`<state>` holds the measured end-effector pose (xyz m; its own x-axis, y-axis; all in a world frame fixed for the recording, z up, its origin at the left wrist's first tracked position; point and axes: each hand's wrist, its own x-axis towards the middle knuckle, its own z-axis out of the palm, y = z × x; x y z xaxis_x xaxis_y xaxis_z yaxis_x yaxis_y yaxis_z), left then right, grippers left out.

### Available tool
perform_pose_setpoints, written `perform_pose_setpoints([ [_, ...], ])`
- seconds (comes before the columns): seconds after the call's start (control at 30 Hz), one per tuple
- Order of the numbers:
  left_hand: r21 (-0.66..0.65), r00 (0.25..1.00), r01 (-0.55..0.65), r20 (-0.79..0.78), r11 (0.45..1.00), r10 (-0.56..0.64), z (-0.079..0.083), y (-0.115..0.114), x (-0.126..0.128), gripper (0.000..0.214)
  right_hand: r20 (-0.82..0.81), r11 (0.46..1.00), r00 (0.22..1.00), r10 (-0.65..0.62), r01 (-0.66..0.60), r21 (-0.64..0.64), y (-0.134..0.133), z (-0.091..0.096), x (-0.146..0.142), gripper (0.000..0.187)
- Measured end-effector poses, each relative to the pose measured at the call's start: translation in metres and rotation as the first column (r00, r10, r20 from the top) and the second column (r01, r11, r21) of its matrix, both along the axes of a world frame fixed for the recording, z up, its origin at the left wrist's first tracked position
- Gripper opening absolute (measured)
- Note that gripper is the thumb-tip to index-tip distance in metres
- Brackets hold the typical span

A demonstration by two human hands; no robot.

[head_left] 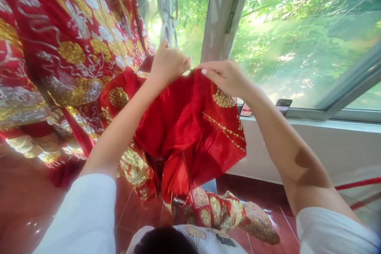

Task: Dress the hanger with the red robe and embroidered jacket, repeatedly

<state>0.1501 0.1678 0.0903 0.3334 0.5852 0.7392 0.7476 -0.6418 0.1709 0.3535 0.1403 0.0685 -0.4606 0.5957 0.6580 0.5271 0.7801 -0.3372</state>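
A red garment (181,127) with gold beadwork and embroidery hangs down from between my hands, its plain red lining facing me. My left hand (168,63) is closed at its upper edge, left of centre. At the same edge, a little to the right, my right hand (222,73) pinches the cloth between thumb and fingertips. The two hands are close together, in front of the window. An embroidered part, perhaps a sleeve (232,212), trails toward the lower right. What lies inside my left fist is hidden.
Red robes (74,43) with gold and silver embroidery hang at the left. Beyond my hands is a window (297,47) with a metal frame. Two phones, one of them dark (283,106), stand on the sill. Reddish tiles (139,210) cover the floor. A red bar (357,183) shows at the right.
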Motion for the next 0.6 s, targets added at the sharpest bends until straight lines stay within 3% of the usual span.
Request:
perform_pose_setpoints([
  [0.1, 0.006, 0.995, -0.063, -0.080, 0.998, 0.063, 0.003, -0.009, 0.006, 0.035, -0.005, 0.998, 1.000, -0.014, 0.015, 0.068, -0.015, -0.019, 0.005, 0.043],
  [0.2, 0.033, 0.993, -0.040, -0.110, 0.999, 0.044, 0.011, -0.031, 0.002, 0.030, 0.010, 0.996, 0.999, -0.053, 0.053, 0.069, -0.016, -0.023, 0.003, 0.050],
  [0.3, 0.185, 0.998, -0.049, 0.034, 0.982, 0.043, 0.012, -0.061, -0.028, 0.026, -0.016, 0.997, 0.998, -0.058, 0.059, 0.044, -0.008, -0.015, -0.001, 0.043],
  [0.37, 0.229, 0.979, -0.169, 0.155, 0.959, 0.136, 0.004, -0.080, -0.064, 0.027, -0.026, 0.999, 0.999, -0.035, 0.036, 0.025, -0.003, -0.005, -0.003, 0.038],
  [0.47, 0.067, 0.932, -0.313, 0.216, 0.947, 0.292, -0.016, -0.095, -0.121, 0.032, 0.016, 0.999, 0.999, 0.034, -0.034, 0.018, 0.000, 0.010, -0.010, 0.031],
  [0.53, -0.063, 0.940, -0.278, 0.189, 0.959, 0.285, -0.028, -0.097, -0.148, 0.042, 0.017, 0.997, 1.000, 0.009, -0.010, 0.072, -0.006, 0.018, -0.023, 0.026],
  [0.6, -0.149, 0.960, -0.203, 0.163, 0.968, 0.226, -0.035, -0.095, -0.162, 0.049, -0.034, 0.980, 0.996, -0.088, 0.092, 0.177, -0.019, 0.020, -0.045, 0.022],
])
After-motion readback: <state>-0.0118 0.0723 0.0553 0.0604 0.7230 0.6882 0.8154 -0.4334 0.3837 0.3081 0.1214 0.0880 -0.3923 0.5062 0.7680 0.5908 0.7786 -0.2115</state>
